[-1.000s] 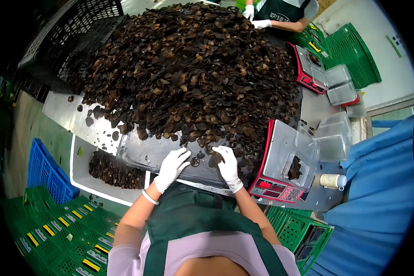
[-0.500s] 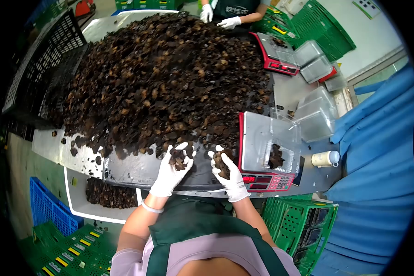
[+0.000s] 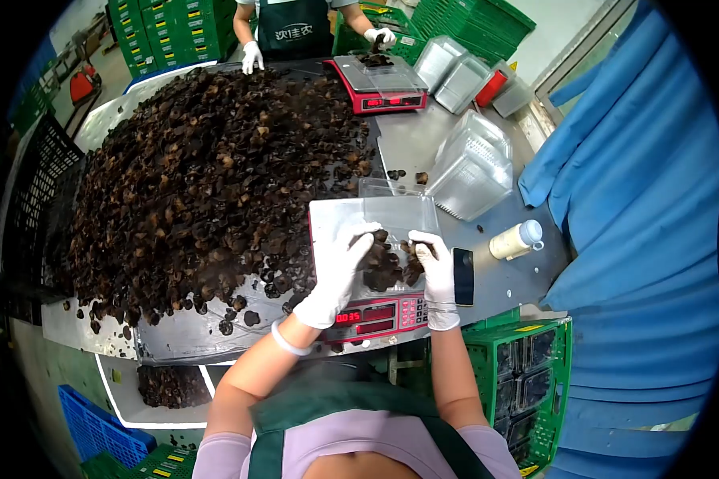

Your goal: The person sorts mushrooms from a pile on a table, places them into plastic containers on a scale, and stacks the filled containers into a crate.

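Observation:
My left hand (image 3: 343,267), white-gloved, is curled at the left side of a clear plastic box (image 3: 398,292) on a red scale (image 3: 367,323). Dark wood ear mushrooms (image 3: 380,237) show at its fingertips; its palm is hidden. Opposite, my right hand (image 3: 437,275), also gloved, bends its fingers on brown-black pieces (image 3: 413,262) over the box's right part. More mushrooms lie in the box between both hands. The red display reads about 0.035. A large heap of wood ear mushrooms (image 3: 192,184) covers the table to the left.
Stacked clear boxes (image 3: 473,164), a phone (image 3: 462,277) and a cream bottle (image 3: 516,239) stand right of the scale. Across the table, a gloved co-worker (image 3: 295,32) holds mushrooms over another red scale (image 3: 387,102). A black crate (image 3: 28,199) is at left, green crates (image 3: 527,375) below right.
Both hands have moved from the table edge left of the scale to over the box, carrying mushrooms. The view has shifted right. The co-worker's hand has gone to the far scale.

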`<state>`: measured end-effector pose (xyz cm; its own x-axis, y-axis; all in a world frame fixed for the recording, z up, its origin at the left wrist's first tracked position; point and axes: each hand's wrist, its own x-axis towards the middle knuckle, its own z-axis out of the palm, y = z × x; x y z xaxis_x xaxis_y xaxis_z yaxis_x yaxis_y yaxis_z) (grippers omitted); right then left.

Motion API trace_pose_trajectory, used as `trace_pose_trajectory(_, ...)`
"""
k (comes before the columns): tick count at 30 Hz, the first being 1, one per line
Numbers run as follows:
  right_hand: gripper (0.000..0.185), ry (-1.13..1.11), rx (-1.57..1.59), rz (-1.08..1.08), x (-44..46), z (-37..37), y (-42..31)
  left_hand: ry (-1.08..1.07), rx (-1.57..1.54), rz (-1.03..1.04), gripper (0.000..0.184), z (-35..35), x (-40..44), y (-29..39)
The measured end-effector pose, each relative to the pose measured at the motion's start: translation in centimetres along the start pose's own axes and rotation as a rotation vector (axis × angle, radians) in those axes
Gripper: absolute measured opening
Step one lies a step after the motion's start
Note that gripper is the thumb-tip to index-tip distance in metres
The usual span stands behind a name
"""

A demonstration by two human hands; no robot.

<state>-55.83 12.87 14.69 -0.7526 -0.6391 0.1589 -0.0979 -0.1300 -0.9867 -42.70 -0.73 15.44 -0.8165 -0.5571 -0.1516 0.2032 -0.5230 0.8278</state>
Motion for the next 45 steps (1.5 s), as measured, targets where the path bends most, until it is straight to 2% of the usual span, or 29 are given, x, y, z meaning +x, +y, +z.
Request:
trace_pose_trajectory(2, 0.020, 0.020, -0.022, -0.012, 0.0, -0.8, 1.1, -0.045, 0.236, 0.286, 0.024, 1.0, 1.1, -1.8)
trace_pose_trajectory(4, 0.018, 0.048, -0.056, -0.027, -0.1, -1.8, 1.7, -0.006, 0.580, 0.256, 0.027, -0.1, 1.3, -3.0)
trace_pose_trajectory(5, 0.020, 0.053, -0.141, -0.060, 0.1, -2.2, 1.8, 0.017, 0.471, 0.276, 0.029, -1.4, 1.8, -4.2)
trace_pose_trajectory(7, 0.028, 0.053, -0.219, -0.084, 0.0, -2.9, 0.4, 0.171, 0.094, -0.025, 0.037, 0.2, -1.4, -0.2)
trace_pose_trajectory(8, 0.028, 0.045, -0.213, -0.085, 0.1, -3.3, 0.3, 0.215, 0.082, 0.074, 0.041, -0.4, -2.3, 0.3)
trace_pose_trajectory(9, 0.029, 0.053, -0.170, -0.042, -0.1, -4.0, 0.3, 0.258, 0.050, -0.070, 0.040, -1.9, -4.2, 0.9)
trace_pose_trajectory(10, 0.031, 0.057, -0.125, 0.001, -0.2, -4.3, 0.2, 0.300, 0.237, 0.151, 0.037, -4.2, -5.3, 0.2)
trace_pose_trajectory(11, 0.022, 0.092, -0.060, 0.069, -0.4, -4.1, -0.7, 0.347, 0.321, 0.246, 0.031, -6.8, -6.7, -0.6)
trace_pose_trajectory(14, 0.020, 0.086, -0.129, -0.049, -0.6, -4.3, -1.1, 0.696, 0.394, 0.186, 0.023, -14.4, -13.5, -3.1)
trace_pose_trajectory(16, 0.019, 0.056, -0.142, -0.038, -0.5, -3.9, -2.3, 0.838, 0.482, 0.253, 0.022, -16.8, -18.4, -3.5)
trace_pose_trajectory(17, 0.020, 0.026, -0.183, -0.028, -0.5, -3.3, -2.9, 0.964, 0.571, 0.188, 0.022, -17.3, -20.7, -3.0)
trace_pose_trajectory(18, 0.021, 0.001, -0.225, -0.029, -0.5, -2.7, -3.2, 1.033, 0.525, 0.280, 0.021, -19.3, -22.5, -4.3)
trace_pose_trajectory(20, 0.015, -0.058, -0.366, -0.214, -0.4, -1.0, -2.8, 1.164, 0.754, 0.194, 0.021, -21.1, -25.1, -4.5)
trace_pose_trajectory(22, 0.010, -0.174, -0.395, -0.322, -1.3, 2.7, -4.3, 1.204, 0.938, 0.292, 0.018, -21.3, -25.1, -4.4)
trace_pose_trajectory(24, 0.007, -0.323, -0.394, -0.312, -2.3, 5.9, -3.4, 1.171, 0.995, 0.334, 0.015, -20.9, -23.7, -3.7)
trace_pose_trajectory(26, 0.012, -0.519, -0.326, -0.119, -3.4, 10.2, -2.8, 1.076, 1.016, 0.320, 0.013, -22.6, -21.9, -4.2)
trace_pose_trajectory(27, 0.014, -0.605, -0.302, -0.071, -3.8, 12.6, -2.2, 1.054, 1.123, 0.305, 0.015, -22.4, -20.9, -3.7)
trace_pose_trajectory(28, 0.018, -0.706, -0.307, -0.132, -4.1, 14.8, -1.2, 1.026, 1.229, 0.282, 0.017, -22.1, -20.1, -3.2)
trace_pose_trajectory(29, 0.024, -0.800, -0.276, 0.022, -4.1, 16.6, 1.5, 0.982, 1.346, 0.330, 0.020, -22.7, -18.9, -3.2)
trace_pose_trajectory(30, 0.027, -0.828, -0.330, 0.047, -4.4, 18.8, 3.2, 0.936, 1.462, 0.381, 0.023, -23.6, -17.9, -3.6)
trace_pose_trajectory(31, 0.028, -0.838, -0.397, -0.006, -4.6, 20.8, 5.5, 0.865, 1.547, 0.344, 0.032, -24.5, -17.6, -4.1)
trace_pose_trajectory(32, 0.038, -0.867, -0.495, -0.058, -4.8, 22.5, 7.5, 0.821, 1.575, 0.372, 0.030, -25.0, -17.1, -4.6)
trace_pose_trajectory(34, 0.053, -0.876, -0.661, -0.363, -6.0, 24.9, 10.5, 0.697, 1.571, 0.270, 0.024, -25.3, -17.4, -4.3)
trace_pose_trajectory(36, 0.060, -0.963, -0.929, -0.369, -7.6, 25.8, 10.3, 0.659, 1.501, 0.310, 0.020, -26.5, -17.9, -4.6)
trace_pose_trajectory(40, 0.043, -0.929, -0.983, -0.431, -10.6, 24.5, 12.2, 0.587, 1.230, 0.379, 0.017, -27.8, -19.5, -3.8)
trace_pose_trajectory(41, 0.043, -0.923, -0.997, -0.424, -10.9, 23.8, 12.3, 0.569, 1.068, 0.268, 0.015, -27.9, -19.7, -3.5)
trace_pose_trajectory(43, 0.030, -0.826, -0.510, -0.092, -11.0, 23.0, 12.2, 0.526, 0.810, 0.091, 0.010, -27.9, -19.8, -2.1)
trace_pose_trajectory(44, 0.030, -0.811, -0.519, -0.087, -11.1, 22.9, 12.0, 0.519, 0.705, 0.046, 0.010, -27.6, -19.6, -1.4)
trace_pose_trajectory(45, 0.030, -0.754, -0.110, 0.426, -11.3, 22.9, 11.6, 0.480, 0.658, 0.049, 0.011, -26.7, -19.6, 0.1)
